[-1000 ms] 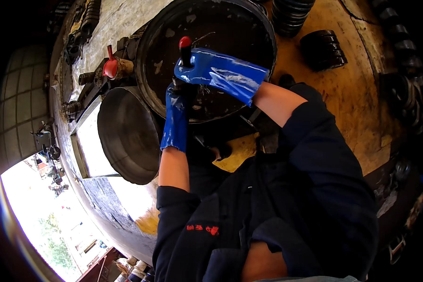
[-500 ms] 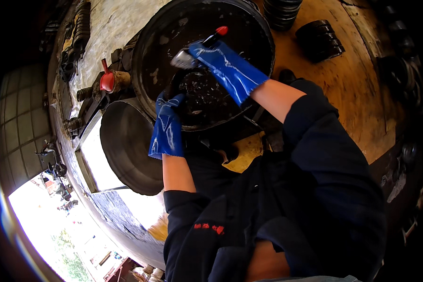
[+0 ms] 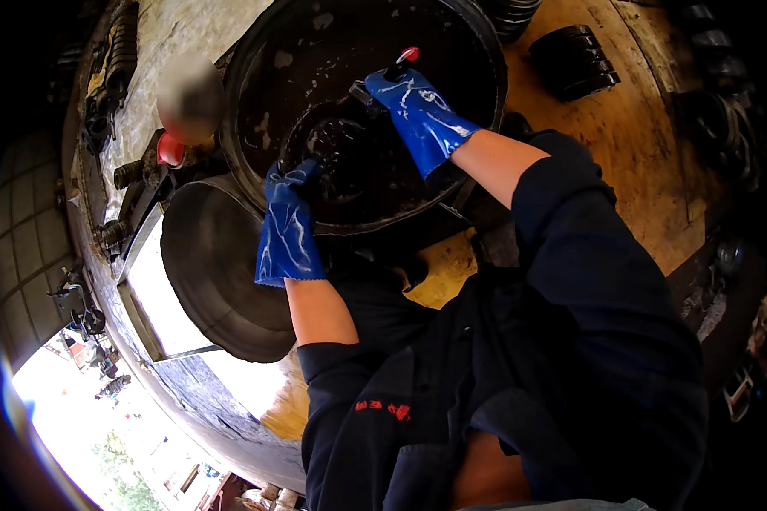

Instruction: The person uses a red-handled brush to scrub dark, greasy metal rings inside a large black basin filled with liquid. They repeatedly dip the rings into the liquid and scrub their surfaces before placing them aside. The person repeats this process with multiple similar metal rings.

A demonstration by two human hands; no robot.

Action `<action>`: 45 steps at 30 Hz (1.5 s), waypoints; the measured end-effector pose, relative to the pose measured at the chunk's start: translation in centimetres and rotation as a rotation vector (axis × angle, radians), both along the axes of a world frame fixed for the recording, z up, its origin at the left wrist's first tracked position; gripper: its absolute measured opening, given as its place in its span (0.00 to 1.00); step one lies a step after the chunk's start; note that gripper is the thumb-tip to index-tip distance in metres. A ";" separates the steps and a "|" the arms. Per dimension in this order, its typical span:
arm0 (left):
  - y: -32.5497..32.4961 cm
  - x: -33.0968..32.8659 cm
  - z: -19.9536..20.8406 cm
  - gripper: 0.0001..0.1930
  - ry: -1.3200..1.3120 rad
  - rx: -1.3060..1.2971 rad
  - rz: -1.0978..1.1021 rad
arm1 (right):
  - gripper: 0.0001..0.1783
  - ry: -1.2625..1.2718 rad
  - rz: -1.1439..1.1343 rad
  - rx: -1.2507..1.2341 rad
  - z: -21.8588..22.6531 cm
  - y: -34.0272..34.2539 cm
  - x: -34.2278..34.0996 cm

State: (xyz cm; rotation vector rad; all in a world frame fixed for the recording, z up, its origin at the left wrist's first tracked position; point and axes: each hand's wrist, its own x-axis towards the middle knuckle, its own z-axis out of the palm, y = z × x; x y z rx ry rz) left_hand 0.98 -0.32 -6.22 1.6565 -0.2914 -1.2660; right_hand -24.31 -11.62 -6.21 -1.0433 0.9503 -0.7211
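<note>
Blue gloves cover both my hands. My right hand (image 3: 411, 109) is closed round a brush (image 3: 408, 56) with a black, red-tipped handle; its head shows at the glove's left side, over a wide black basin (image 3: 229, 140). At the basin's near left, my left hand (image 3: 288, 204) has its fingers curled on the edge of a dark, wet, ring-shaped part (image 3: 301, 128). This part is tilted inside the basin and hard to tell from the dark, glossy liquid around it. Brush and part are apart.
A large grey, shallow round pan (image 3: 217, 272) leans left of the basin. Beyond it is a red-handled thing (image 3: 170, 152), partly blurred. Stacked black rings (image 3: 573, 62) lie on the brown floor (image 3: 648, 162) at right. Coiled dark parts (image 3: 118, 51) line the far left.
My right hand has drawn the brush right and slightly down, away from the ring-shaped part. The left hand has shifted slightly left with the view.
</note>
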 end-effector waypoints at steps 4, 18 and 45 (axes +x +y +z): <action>-0.1 0.5 -1.2 0.23 0.035 -0.086 0.002 | 0.17 -0.116 0.064 0.082 3.4 1.2 1.4; -0.2 -1.8 0.4 0.28 0.003 -0.105 -0.004 | 0.14 0.353 -0.089 -0.075 -3.0 -0.3 0.0; -0.5 -1.4 0.6 0.24 -0.150 -0.338 -0.144 | 0.20 0.472 0.542 -0.009 -0.6 5.1 4.2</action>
